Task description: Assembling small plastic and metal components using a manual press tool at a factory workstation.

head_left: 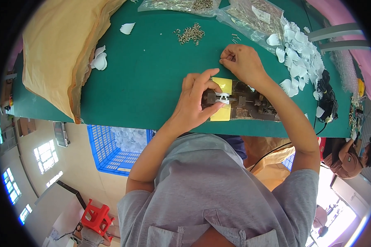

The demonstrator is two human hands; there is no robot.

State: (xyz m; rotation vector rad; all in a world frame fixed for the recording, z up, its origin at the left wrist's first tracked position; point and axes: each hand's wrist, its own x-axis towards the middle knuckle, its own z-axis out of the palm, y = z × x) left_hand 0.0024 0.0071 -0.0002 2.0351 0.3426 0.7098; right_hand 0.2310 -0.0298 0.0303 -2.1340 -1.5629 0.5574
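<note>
Two-Handed Work at a Bench Fixture

Your left hand is reaching over the left end of the dark metal fixture, which is lying near the front edge of the green table. Its thumb and fingers are gripping a small white part from both sides; the part is sitting at the fixture, between two yellow areas. Your right hand is hovering above the table beyond the fixture, its fingers curling inward; how tightly they are closing, and whether on anything, you cannot tell from this view.

Beyond your hands, small metal clips are lying in a loose pile, with a few thin metal pieces lying nearer your right hand. Clear plastic bags are resting at the far side. To the right, white toothed pieces are forming a heap beside a black cable. To the left, a large tan sack is covering the table's corner. Below the table edge, a blue crate is holding pale, translucent contents.
</note>
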